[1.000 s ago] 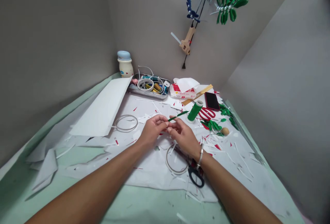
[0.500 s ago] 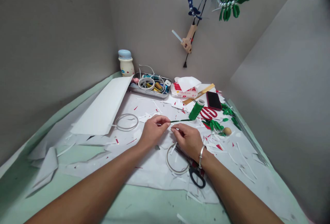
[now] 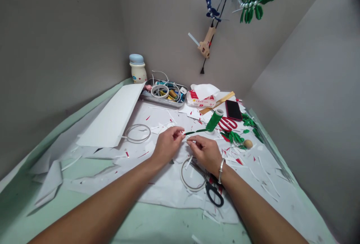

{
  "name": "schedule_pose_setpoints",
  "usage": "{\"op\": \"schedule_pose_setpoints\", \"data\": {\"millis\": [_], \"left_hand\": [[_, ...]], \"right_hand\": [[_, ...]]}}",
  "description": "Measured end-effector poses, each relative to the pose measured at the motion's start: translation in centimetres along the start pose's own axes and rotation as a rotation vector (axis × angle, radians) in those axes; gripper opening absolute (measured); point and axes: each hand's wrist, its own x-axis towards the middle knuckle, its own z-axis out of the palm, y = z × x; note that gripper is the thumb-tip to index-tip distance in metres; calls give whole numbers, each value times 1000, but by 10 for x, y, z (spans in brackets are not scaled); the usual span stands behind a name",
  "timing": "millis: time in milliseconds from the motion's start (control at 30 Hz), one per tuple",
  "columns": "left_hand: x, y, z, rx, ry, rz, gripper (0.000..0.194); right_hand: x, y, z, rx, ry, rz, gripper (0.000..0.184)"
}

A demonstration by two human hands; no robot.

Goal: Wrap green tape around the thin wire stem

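My left hand [image 3: 168, 143] is closed in a pinch on one end of a narrow green strip [image 3: 197, 131]. The strip points right, toward a tilted spool of green thread [image 3: 214, 120]. Close beside it, my right hand [image 3: 204, 151] has its thumb and finger pressed together just below the strip; what they hold, if anything, is too small to make out. Under the right hand lie black-handled scissors [image 3: 215, 194], partly covered, and a ring-shaped roll [image 3: 183, 178]. Green leaf pieces [image 3: 233, 136] and a round wooden bead [image 3: 248, 144] lie to the right.
Red-handled scissors [image 3: 227, 124], a phone [image 3: 233, 110] and a tissue pack [image 3: 201, 99] lie toward the back. A metal tray [image 3: 165, 102] holds spools and tape. White paper [image 3: 112, 118] lies at left, a clear ring [image 3: 137, 133] beside it. A glue gun [image 3: 206, 43] hangs on the wall.
The green strip has turned slightly and shows broader now. Both hands stay nearly where they were, still close together.
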Motion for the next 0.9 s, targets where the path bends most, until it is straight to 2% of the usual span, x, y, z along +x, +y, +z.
{"op": "schedule_pose_setpoints", "data": {"millis": [100, 433, 600, 733, 900], "left_hand": [[1, -2, -1, 62, 4, 39, 13], [2, -3, -3, 343, 14, 125, 16], [2, -3, -5, 456, 37, 159, 16], [0, -3, -3, 519, -4, 234, 17], [-4, -1, -1, 582, -88, 312, 18]], "right_hand": [[0, 0, -1, 18, -17, -9, 19], [6, 5, -6, -203, 66, -192, 13], [5, 5, -8, -195, 93, -238, 14], [4, 5, -11, -149, 77, -237, 18], [9, 13, -18, -144, 134, -215, 20]]}}
